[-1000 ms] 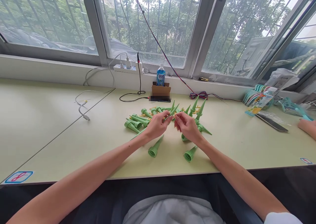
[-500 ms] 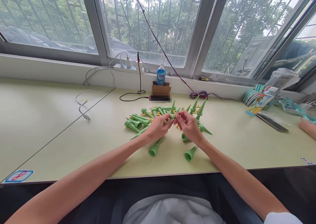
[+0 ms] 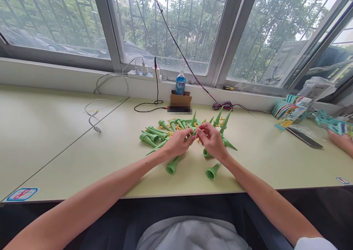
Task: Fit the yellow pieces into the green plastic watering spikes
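Note:
My left hand (image 3: 178,143) is closed around a slim green plastic watering spike (image 3: 192,134), mostly covered by the fingers. Close against its end, my right hand (image 3: 212,140) is pinched; whatever is between the fingertips is too small to make out. Around both hands lie several more green cone-shaped spikes with threaded caps, among them one lying spike (image 3: 171,167) nearer me and another lying spike (image 3: 211,172) below my right wrist. A few stand point up, such as the upright spike (image 3: 225,122) behind my right hand. Small yellow plastic pieces (image 3: 221,121) are scattered among them.
At the back stand a blue-labelled bottle (image 3: 180,84) and a small cardboard box (image 3: 176,98). A white cable (image 3: 92,123) lies at left. To the right are a dark phone-like slab (image 3: 305,138), plastic packets (image 3: 289,117) and another person's hand (image 3: 340,140) holding light-blue plastic items.
My two hands stay together with only slight finger movement at the spike. At the right edge, the other person's hand has come further into view with light-blue items.

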The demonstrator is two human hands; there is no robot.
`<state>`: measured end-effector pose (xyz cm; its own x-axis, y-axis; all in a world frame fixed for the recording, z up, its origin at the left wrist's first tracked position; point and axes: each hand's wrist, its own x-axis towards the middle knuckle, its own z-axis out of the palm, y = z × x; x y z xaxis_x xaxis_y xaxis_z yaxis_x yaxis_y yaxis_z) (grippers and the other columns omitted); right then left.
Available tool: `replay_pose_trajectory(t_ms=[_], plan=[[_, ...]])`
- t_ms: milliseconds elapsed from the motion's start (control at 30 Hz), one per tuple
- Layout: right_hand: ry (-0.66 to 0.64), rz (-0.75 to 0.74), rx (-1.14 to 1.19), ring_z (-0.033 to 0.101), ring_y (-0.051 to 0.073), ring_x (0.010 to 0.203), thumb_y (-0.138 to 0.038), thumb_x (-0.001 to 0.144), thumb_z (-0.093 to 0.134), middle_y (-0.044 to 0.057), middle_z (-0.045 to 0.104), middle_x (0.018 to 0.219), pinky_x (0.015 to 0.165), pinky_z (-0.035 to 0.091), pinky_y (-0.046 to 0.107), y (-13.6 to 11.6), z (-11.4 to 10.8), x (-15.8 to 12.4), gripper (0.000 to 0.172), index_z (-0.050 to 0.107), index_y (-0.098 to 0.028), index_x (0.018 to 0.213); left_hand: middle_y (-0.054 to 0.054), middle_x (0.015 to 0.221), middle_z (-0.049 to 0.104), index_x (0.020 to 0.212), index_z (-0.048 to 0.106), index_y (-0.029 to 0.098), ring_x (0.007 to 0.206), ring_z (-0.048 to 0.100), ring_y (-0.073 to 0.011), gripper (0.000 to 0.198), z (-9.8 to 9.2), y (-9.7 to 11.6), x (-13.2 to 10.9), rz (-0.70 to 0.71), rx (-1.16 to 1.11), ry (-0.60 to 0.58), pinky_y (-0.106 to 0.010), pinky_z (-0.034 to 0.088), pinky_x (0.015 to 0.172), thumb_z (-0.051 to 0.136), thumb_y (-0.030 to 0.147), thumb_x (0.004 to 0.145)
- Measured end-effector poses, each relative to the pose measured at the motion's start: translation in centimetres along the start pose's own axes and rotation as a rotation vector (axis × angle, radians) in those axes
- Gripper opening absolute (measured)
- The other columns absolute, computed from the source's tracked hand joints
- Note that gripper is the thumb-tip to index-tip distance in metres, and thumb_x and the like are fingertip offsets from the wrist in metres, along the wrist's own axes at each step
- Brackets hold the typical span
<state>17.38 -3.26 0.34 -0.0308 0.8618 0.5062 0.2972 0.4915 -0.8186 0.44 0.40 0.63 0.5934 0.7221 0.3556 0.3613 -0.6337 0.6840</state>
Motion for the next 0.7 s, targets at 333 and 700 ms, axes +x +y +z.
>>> replay_pose_trajectory(t_ms=[333, 700], plan=[[0.022, -0.03, 0.028, 0.05, 0.011, 0.052, -0.047, 0.096, 0.05, 0.001, 0.065, 0.074, 0.051, 0.043, 0.026, -0.47, 0.09, 0.03, 0.026, 0.049, -0.022, 0.091, 0.001, 0.066, 0.058, 0.075, 0.057, 0.018, 0.056, 0.05, -0.0113, 0.032, 0.06, 0.12, -0.08, 0.058, 0.048, 0.037, -0.023, 0.039, 0.056, 0.045, 0.041, 0.095], [0.056, -0.053, 0.095, 0.049, 0.007, 0.043, -0.05, 0.097, 0.048, 0.001, 0.069, 0.082, 0.043, 0.04, 0.023, -0.57, 0.02, 0.0, 0.028, 0.044, -0.023, 0.094, 0.001, 0.067, 0.058, 0.073, 0.056, 0.018, 0.058, 0.047, -0.0106, 0.026, -0.04, 0.33, -0.08, 0.078, 0.032, 0.012, -0.023, 0.038, 0.057, 0.05, 0.035, 0.092]])
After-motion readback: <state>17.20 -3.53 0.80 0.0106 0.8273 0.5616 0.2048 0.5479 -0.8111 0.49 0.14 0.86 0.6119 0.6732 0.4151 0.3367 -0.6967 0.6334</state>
